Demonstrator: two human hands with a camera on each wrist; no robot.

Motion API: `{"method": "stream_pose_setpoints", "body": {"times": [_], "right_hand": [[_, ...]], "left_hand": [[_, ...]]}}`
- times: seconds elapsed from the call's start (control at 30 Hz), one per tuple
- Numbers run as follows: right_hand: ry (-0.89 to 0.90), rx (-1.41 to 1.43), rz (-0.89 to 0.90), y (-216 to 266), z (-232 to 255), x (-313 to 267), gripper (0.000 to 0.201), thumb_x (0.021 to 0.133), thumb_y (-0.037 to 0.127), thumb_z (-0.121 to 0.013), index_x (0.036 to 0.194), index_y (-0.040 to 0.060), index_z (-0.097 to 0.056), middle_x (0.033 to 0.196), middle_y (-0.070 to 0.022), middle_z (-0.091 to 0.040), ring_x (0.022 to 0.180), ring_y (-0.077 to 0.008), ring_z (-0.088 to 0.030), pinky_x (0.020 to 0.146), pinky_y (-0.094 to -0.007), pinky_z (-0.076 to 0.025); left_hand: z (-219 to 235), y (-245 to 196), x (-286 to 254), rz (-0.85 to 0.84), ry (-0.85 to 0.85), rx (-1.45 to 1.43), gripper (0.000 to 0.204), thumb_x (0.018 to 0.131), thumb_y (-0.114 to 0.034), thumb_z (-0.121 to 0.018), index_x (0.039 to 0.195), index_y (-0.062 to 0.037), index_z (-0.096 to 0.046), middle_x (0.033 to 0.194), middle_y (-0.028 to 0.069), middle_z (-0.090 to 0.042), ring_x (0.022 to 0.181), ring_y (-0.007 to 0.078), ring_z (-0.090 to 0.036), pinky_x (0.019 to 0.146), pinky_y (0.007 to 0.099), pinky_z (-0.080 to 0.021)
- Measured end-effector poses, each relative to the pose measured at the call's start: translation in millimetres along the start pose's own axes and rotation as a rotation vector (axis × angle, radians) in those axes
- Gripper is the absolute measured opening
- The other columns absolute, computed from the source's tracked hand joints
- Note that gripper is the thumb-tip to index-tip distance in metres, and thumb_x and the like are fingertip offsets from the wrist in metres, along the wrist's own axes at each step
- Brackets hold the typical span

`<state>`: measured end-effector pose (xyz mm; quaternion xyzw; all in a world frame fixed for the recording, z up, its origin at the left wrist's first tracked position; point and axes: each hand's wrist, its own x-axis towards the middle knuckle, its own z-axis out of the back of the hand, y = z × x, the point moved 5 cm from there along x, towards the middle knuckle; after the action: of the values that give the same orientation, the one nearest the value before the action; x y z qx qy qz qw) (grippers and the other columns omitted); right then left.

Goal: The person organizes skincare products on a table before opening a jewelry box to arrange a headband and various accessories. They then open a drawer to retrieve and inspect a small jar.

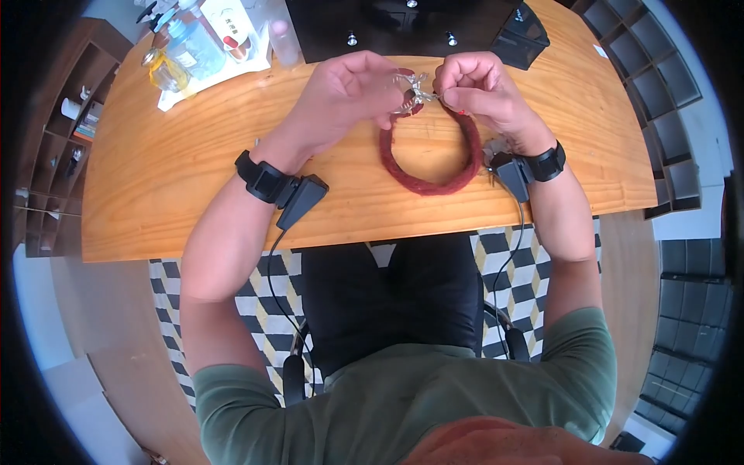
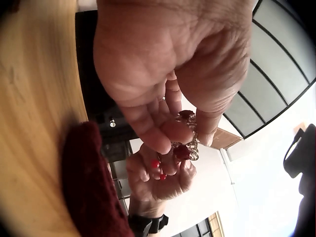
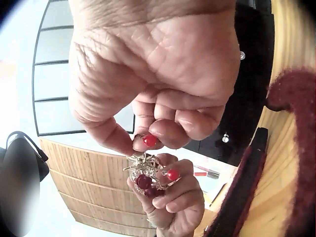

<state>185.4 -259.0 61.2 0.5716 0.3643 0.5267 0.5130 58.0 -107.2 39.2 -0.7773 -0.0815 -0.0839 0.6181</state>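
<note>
My left hand [image 1: 349, 91] pinches a silvery openwork metal ornament [image 1: 419, 90] set with dark red stones, seen closer in the left wrist view [image 2: 182, 152]. Opposite it, my right hand [image 1: 487, 94] has thumb and forefinger pinched together at the ornament's edge, by a small glossy red bead [image 3: 149, 141]. What exactly those fingertips pinch I cannot tell. Another red bead [image 3: 173, 175] dangles from the ornament beside the left fingers. Just below both hands lies a dark red fuzzy headband [image 1: 431, 186], its upper part overlapped by the hands and the ornament.
A white tray [image 1: 167, 101] with several bottles stands at the back left. At the back centre is a black drawer cabinet [image 1: 395, 35], with a black bin [image 1: 525, 39] to its right. A small silvery cluster [image 1: 494, 147] lies by the right wrist. Cables run from both wrist cameras.
</note>
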Motion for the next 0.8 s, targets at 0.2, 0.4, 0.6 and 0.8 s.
{"method": "stream_pose_setpoints", "body": {"times": [0.2,0.4,0.6,0.8], "right_hand": [[0.044,0.062,0.043,-5.0,3.9,0.0,0.006,0.086,0.007,-0.066,0.084,0.0014,-0.065,0.075,0.0034,-0.060,0.065,-0.0031,-0.050,0.056,-0.0201,-0.035],[0.018,0.056,0.084,-0.1,2.1,1.0,0.007,0.086,0.008,-0.069,0.085,0.0016,-0.066,0.075,0.0032,-0.061,0.065,-0.0034,-0.051,0.056,-0.0204,-0.037],[-0.045,-0.001,0.041,-2.8,8.0,1.2,0.008,0.089,0.008,-0.068,0.087,0.0010,-0.067,0.075,0.0039,-0.061,0.062,-0.0026,-0.050,0.053,-0.0201,-0.036],[-0.001,0.014,-0.008,9.4,-8.7,1.8,0.009,0.091,0.006,-0.068,0.094,-0.0017,-0.071,0.084,-0.0017,-0.070,0.071,-0.0052,-0.060,0.064,-0.0213,-0.046]], "left_hand": [[-0.7,-3.6,0.1,-0.092,0.016,-0.005,0.031,0.091,-0.008,-0.074,0.119,-0.0006,-0.063,0.111,0.0083,-0.070,0.095,0.0139,-0.068,0.080,0.0283,-0.058],[0.4,-3.9,0.9,-0.144,0.006,0.078,0.033,0.087,0.001,-0.074,0.117,-0.0011,-0.062,0.115,0.0078,-0.069,0.098,0.0140,-0.069,0.086,0.0287,-0.057],[-1.2,-6.0,0.3,-0.132,0.007,0.085,0.032,0.086,0.002,-0.075,0.116,-0.0002,-0.062,0.113,0.0083,-0.070,0.101,0.0145,-0.069,0.090,0.0288,-0.057],[-6.8,-9.4,-0.4,-0.083,-0.007,0.102,0.035,0.085,-0.002,-0.078,0.117,0.0002,-0.062,0.109,0.0089,-0.071,0.099,0.0150,-0.070,0.087,0.0290,-0.058]]}}
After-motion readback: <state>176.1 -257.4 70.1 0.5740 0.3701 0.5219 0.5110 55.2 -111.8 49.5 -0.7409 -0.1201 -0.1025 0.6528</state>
